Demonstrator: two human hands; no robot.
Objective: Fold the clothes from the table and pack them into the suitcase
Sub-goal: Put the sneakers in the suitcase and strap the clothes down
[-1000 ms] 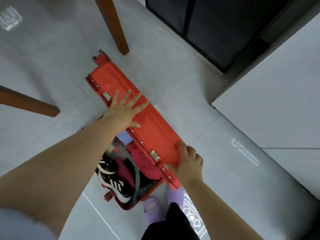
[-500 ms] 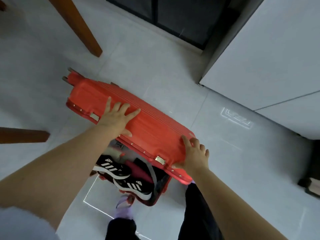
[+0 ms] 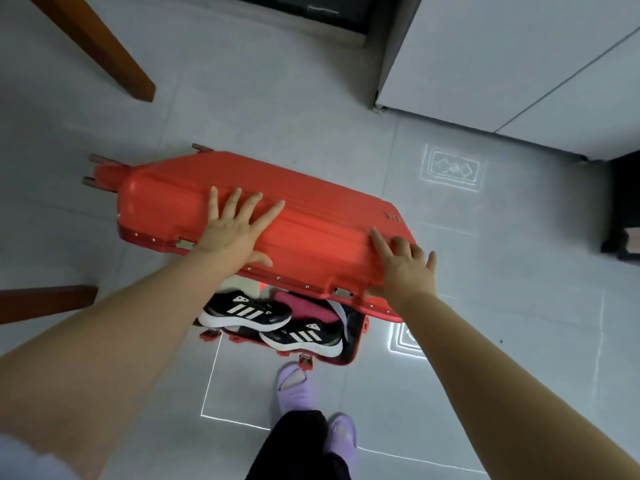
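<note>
A red hard-shell suitcase lies on the floor with its lid (image 3: 322, 216) tilted partly down over the lower half (image 3: 356, 344). My left hand (image 3: 235, 230) presses flat on the lid with fingers spread. My right hand (image 3: 403, 268) rests on the lid's near right corner, fingers straight, thumb under the edge. Through the gap I see two black sneakers with white stripes (image 3: 249, 311) and folded pink cloth (image 3: 308, 308) inside.
Brown wooden table legs (image 3: 100, 53) stand at the upper left, and another (image 3: 45, 303) at the left edge. A white cabinet (image 3: 502, 60) fills the upper right. My feet in purple slippers (image 3: 296, 393) stand on grey floor tiles just before the suitcase.
The lid has swung further down over the lower half. My right hand has shifted from gripping the lid's edge to lying on top of the corner. The view has turned.
</note>
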